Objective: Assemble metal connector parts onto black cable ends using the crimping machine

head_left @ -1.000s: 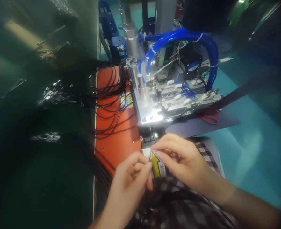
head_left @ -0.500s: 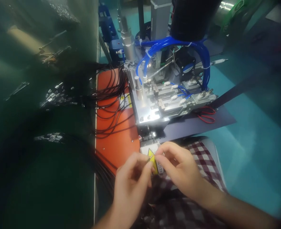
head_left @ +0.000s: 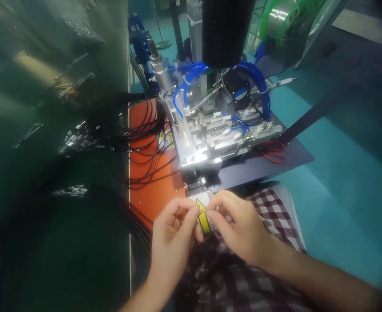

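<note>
Just in front of the machine, my left hand [head_left: 171,236] and my right hand [head_left: 239,229] meet fingertip to fingertip. Each is closed in a pinch of thumb and forefinger. A tiny pale piece [head_left: 202,211] shows between the fingertips, too small to name. Behind and below the fingers is a white plate [head_left: 193,200] with a yellow arrow-shaped mark [head_left: 204,223]. Beyond them stands the metal machine fixture [head_left: 191,154], with blue air hoses [head_left: 259,78] looped over it.
Black cables [head_left: 145,162] run across the orange panel [head_left: 158,190] onto the dark green tabletop [head_left: 90,251] at left. Small metal-ended parts [head_left: 77,138] lie there in clusters. A black cylinder [head_left: 228,30] hangs over the machine, and a green spool [head_left: 280,21] sits at upper right.
The view has shifted, so the machine appears farther left and more of the green spool shows. Both hands stay pinched together in front of the plate, their fingertips slightly farther apart.
</note>
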